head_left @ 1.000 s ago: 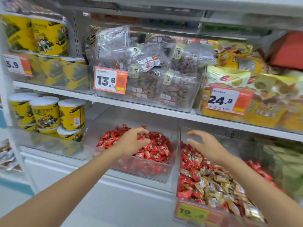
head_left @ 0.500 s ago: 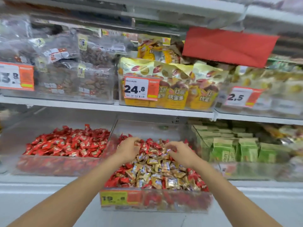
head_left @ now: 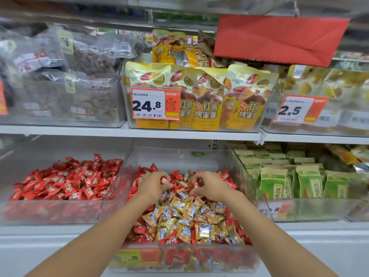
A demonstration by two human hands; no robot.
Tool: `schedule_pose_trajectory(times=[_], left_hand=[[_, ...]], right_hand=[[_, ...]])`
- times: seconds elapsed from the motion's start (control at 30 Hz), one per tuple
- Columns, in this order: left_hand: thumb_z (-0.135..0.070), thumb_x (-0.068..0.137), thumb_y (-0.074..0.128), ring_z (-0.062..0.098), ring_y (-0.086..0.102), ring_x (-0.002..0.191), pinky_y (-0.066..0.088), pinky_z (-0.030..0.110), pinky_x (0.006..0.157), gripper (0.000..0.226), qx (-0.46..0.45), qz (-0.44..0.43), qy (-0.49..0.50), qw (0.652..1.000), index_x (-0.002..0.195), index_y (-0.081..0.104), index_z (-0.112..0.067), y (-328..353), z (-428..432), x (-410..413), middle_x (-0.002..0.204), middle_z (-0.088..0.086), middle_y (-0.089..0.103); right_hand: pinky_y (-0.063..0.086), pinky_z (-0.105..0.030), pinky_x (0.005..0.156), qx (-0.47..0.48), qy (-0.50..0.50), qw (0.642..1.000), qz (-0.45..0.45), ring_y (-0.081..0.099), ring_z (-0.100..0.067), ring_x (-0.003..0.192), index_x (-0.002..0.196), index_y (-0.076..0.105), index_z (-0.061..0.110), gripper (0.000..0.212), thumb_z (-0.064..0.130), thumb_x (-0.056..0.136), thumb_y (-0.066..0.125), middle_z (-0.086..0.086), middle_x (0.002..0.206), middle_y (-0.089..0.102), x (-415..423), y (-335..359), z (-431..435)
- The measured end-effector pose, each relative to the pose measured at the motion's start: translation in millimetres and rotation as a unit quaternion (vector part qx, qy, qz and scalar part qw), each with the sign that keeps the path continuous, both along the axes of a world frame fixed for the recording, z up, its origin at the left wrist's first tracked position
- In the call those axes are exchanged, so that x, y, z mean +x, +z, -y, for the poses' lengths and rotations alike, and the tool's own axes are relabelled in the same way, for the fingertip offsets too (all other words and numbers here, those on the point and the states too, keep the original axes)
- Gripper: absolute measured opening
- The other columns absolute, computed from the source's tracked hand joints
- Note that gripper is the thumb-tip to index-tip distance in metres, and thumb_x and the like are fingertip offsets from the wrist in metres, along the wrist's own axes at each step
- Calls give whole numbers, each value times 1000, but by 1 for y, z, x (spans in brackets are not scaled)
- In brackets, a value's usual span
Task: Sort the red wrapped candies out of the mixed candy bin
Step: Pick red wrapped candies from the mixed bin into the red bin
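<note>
A clear mixed candy bin sits in the middle of the lower shelf, holding gold wrapped candies with red wrapped candies among them and around the edges. My left hand rests on the pile at the back left, fingers curled around a red candy. My right hand is beside it on the pile, fingers pinched on a red candy. To the left, a second clear bin holds only red wrapped candies.
Green snack packets fill the clear bin to the right. The white shelf above carries yellow sweet potato bags, bagged nuts and orange price tags. A red card hangs at the upper right.
The view has swung right from the red-only bin to the mixed bin. Both hands came down onto the mixed pile and their fingers have closed on red candies.
</note>
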State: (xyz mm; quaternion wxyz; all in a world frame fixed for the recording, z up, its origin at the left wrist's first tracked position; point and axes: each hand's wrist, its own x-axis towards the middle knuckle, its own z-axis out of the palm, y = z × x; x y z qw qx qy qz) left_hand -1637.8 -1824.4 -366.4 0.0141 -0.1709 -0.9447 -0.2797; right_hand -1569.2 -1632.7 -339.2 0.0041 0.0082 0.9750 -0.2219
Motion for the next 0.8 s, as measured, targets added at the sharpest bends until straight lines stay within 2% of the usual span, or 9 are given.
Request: schedule_pose_trajectory(times=[0.1,0.2,0.27,0.33,0.43,0.53,0.63,0.73,0.8], left_hand=[[-40,83,69,22,61,97,38,38,97,12,106,-23,40,993,90,63,-32,10,6,6,92,-10,65],[-40,83,69,21,62,99,38,43,102,25,150,-14,34,988,105,65,-30,16,8,13,111,-11,66],[-46,85,65,16,56,112,29,41,105,28,107,-8,32,994,109,64,-31,18,8,20,116,-13,63],[-45,87,62,14,56,114,33,41,104,21,101,7,10,995,103,67,-31,17,9,22,110,-13,66],[-18,93,59,17,59,111,43,31,97,16,177,36,-16,983,106,68,-19,17,13,22,110,-4,67],[-5,96,51,24,60,108,46,36,97,22,224,52,-1,973,108,66,-15,19,11,21,122,3,63],[-23,95,55,31,55,113,42,38,97,23,149,60,7,987,116,63,-18,13,8,14,124,12,57],[-49,87,60,36,39,130,35,45,109,57,3,144,-16,989,137,46,-26,1,6,8,140,15,35],[-52,86,59,32,35,134,35,43,109,66,-72,143,-37,986,142,40,-24,-3,5,6,147,12,32]], right_hand=[[40,-26,57,-122,-30,992,-25,50,-6,54,94,59,15,17,17,84,73,6,68,56,10,15,-7],[33,-21,44,-222,-63,972,-46,39,-9,47,93,52,17,20,9,86,68,2,67,50,17,29,-9],[35,-21,46,-271,-72,959,-41,41,-14,53,95,54,18,18,8,87,66,-1,71,52,21,35,-8],[45,-31,57,-338,-66,939,-18,51,-21,63,99,57,13,16,4,88,65,-7,78,57,24,39,-7],[52,-28,63,-401,-51,915,14,59,-22,67,102,56,8,15,-1,91,60,-14,87,61,29,41,-6],[52,-27,65,-419,-44,907,16,61,-22,75,104,55,5,16,-3,91,58,-16,96,64,30,38,-7],[53,-33,73,-399,-48,915,14,64,-24,82,105,58,7,17,-1,90,60,-18,104,68,29,36,-9],[53,-32,71,-381,-47,923,18,64,-24,82,103,59,9,16,1,90,62,-18,106,69,28,33,-8],[53,-27,68,-359,-47,932,20,64,-19,80,104,61,10,16,3,89,63,-16,105,70,29,33,-8]])
